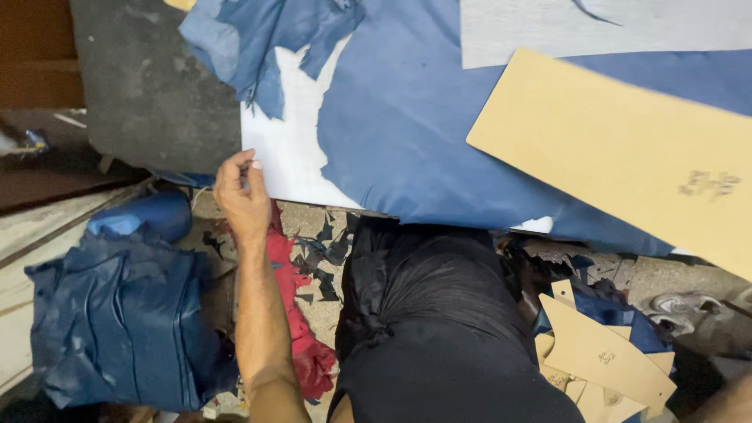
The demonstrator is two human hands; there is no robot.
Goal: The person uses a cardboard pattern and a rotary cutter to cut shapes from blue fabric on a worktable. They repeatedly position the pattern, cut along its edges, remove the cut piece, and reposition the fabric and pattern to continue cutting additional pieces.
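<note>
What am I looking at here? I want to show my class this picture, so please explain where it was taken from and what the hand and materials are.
This is one picture from a camera worn on a person's head, looking down past their black clothing. No machine is involved, only bare hands. The left hand pinches the corner of a white sheet at the table's edge. Over that sheet lies a large piece of blue leather-like material, and on it rests a tan cardboard pattern. On the floor sit a pile of dark blue material, red scraps and smaller cardboard patterns. The right hand is out of view.
</note>
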